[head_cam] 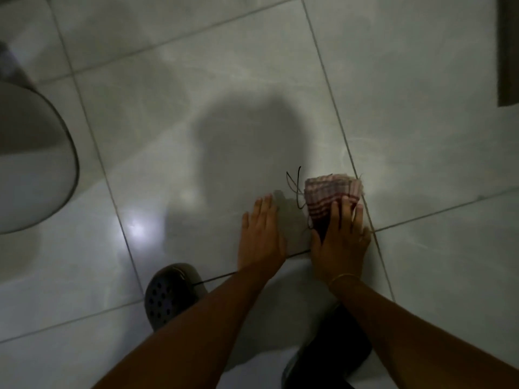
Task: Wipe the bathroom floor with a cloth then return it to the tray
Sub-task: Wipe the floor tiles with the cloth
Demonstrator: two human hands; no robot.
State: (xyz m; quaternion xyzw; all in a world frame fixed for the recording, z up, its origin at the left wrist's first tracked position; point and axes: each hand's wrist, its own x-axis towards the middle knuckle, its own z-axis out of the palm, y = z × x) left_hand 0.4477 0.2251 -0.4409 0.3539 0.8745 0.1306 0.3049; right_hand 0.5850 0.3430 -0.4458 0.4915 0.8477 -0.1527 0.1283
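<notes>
A folded red-and-white checked cloth (328,195) with loose dark threads lies on the pale tiled bathroom floor (224,80). My right hand (341,242) presses flat on the near part of the cloth, fingers spread over it. My left hand (259,237) rests palm down on the bare tile just left of the cloth, fingers apart and holding nothing. A thin gold bangle sits on my right wrist. No tray shows in this view.
A round grey-white basin or toilet base (31,164) stands at the left edge. A dark door frame or mat (508,51) fills the top right corner. My dark perforated clog (171,293) stands near the left forearm. A light reflection glares on the tile.
</notes>
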